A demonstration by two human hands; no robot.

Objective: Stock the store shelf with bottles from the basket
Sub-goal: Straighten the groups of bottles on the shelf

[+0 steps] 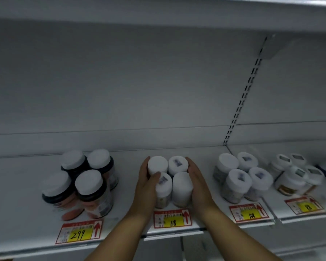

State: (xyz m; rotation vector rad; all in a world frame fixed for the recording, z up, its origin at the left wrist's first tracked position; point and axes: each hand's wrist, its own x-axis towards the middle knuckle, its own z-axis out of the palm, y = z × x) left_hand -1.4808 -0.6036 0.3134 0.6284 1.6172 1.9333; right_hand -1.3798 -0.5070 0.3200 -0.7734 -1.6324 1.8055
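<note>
Several small white-capped bottles (182, 185) stand upright in a tight square cluster on the white shelf (126, 187), just behind the price tag marked 118 (172, 219). My left hand (146, 183) presses against the cluster's left side, fingers straight along the back-left bottle and thumb lying over the front-left cap. My right hand (198, 183) lies flat against the cluster's right side, fingers straight. The basket is out of view.
A group of dark bottles with white caps (83, 178) stands to the left above a 299 tag (79, 232). More white-capped bottles (241, 176) and squat jars (297, 174) stand to the right. A slotted upright (241, 102) divides the back panel.
</note>
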